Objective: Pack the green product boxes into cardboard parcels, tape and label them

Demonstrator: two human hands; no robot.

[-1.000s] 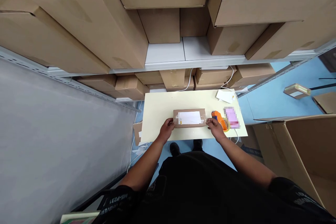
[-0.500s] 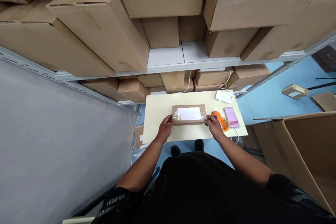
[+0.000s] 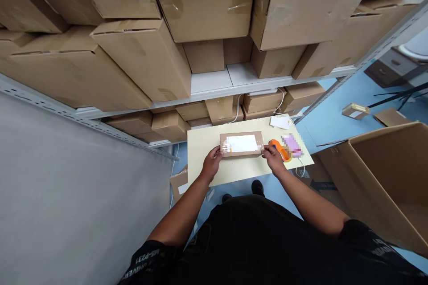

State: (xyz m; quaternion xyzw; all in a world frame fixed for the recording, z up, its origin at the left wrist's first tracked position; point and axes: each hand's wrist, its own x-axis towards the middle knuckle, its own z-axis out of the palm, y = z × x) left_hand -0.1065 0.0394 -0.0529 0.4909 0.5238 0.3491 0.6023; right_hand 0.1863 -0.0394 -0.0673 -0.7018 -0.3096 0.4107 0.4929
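Note:
A long brown cardboard box [image 3: 241,155] with a white label [image 3: 242,143] and clear tape at its ends is held over the cream table [image 3: 203,160]. My left hand [image 3: 212,160] grips its left end, fingers closed at the near corner. At the right end, my right hand [image 3: 272,158] has its fingertips closed on the box. Whether the underside touches the table I cannot tell. Just beyond my right hand lies an orange tape dispenser [image 3: 280,149], and beside it a purple item [image 3: 292,144], blurred out.
Shelves with stacked cartons [image 3: 203,6] rise behind the table. A white card-like item [image 3: 280,122] and a cable lie at the table's back right. A large open carton [image 3: 354,178] stands to the right; a grey wall [image 3: 83,178] runs along the left.
The box's front side shows more, as it has tilted or lifted slightly in both hands. My right fingers have come in onto its end. The whole view has turned to the right.

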